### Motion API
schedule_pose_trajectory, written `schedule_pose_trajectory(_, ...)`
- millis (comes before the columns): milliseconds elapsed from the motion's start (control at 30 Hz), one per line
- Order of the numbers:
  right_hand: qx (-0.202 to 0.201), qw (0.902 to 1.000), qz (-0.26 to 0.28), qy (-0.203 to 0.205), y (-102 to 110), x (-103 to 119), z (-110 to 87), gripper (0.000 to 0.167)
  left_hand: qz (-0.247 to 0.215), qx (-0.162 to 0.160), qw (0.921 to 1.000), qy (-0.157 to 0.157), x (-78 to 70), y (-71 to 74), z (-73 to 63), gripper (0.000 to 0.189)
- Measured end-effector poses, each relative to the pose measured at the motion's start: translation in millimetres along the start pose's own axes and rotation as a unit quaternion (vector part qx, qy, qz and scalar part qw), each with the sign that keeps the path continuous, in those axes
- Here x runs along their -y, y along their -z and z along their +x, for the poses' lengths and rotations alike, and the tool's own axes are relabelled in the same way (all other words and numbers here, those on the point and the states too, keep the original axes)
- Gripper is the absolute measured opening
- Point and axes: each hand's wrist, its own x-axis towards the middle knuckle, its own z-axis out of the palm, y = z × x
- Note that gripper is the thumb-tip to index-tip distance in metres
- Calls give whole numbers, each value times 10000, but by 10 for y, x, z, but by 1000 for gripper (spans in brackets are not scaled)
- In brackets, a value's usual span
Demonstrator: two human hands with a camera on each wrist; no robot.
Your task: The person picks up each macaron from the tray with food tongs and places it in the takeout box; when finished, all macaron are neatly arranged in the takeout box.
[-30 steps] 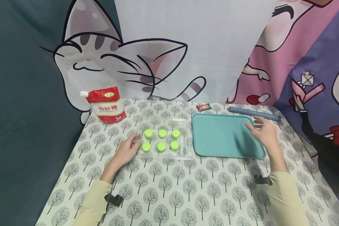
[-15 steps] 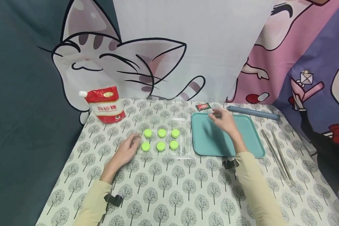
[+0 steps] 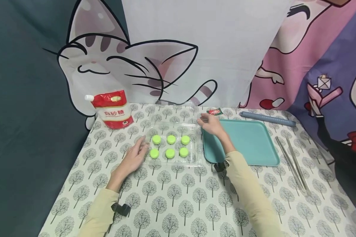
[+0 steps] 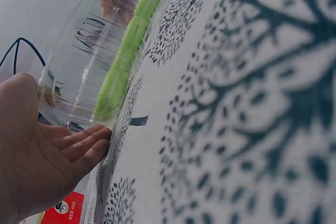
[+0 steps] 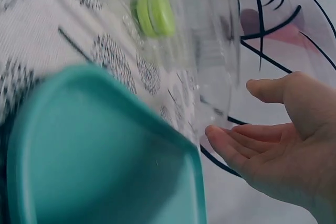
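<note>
A clear plastic clamshell box (image 3: 178,162) lies on the table with its lid (image 3: 173,113) folded back, away from me. Several bright green macarons (image 3: 170,153) sit inside in two rows. My left hand (image 3: 135,154) is at the box's left side; in the left wrist view its fingers (image 4: 86,145) are extended low by the wall, and the thumb is up near the rim. My right hand (image 3: 212,125) hovers over the back left corner of the teal tray (image 3: 243,141), beside the box's right hinge side. Its fingers are loosely bent with nothing between them.
A red and white sugar pouch (image 3: 114,110) stands at the back left. Behind the tray lie a small green and red packet (image 3: 215,112) and a blue-grey rod (image 3: 268,118). Metal tongs (image 3: 293,164) rest to the tray's right.
My right hand has moved left from the tray's right side, across it, to the box's right side. The tongs now lie right of the tray, uncovered. My left hand stays by the box.
</note>
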Motion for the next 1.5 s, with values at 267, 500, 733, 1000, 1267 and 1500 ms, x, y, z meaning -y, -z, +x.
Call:
schedule_pose_trajectory(267, -328, 9990, 300, 48, -13, 22, 50, 60, -36, 32, 9999, -99, -25, -47, 38, 64)
schedule_pose_trajectory(500, -671, 9957, 620, 169, 65, 86, 62, 57, -38, 34, 10000, -39, -53, -36, 28, 64)
schedule_pose_trajectory(733, -1018, 9901, 791, 546, 249, 284, 59, 55, -61, 94, 9999, 62, -60, -27, 12, 64)
schedule_pose_trajectory(1000, -1585, 9691, 1262, 1406, 459, 588, -110, 47, -83, 73, 9999, 27, -56, -25, 15, 65)
schedule_pose_trajectory(1267, -1631, 9500, 1624, 2109, 515, 792, -466, 36, 2, 1, 10000, 21, -69, 48, -3, 59)
schedule_pose_trajectory(1500, -1436, 9566, 1225, 2219, 435, 786, -901, 28, -97, 36, 9998, 184, -132, 202, -89, 66)
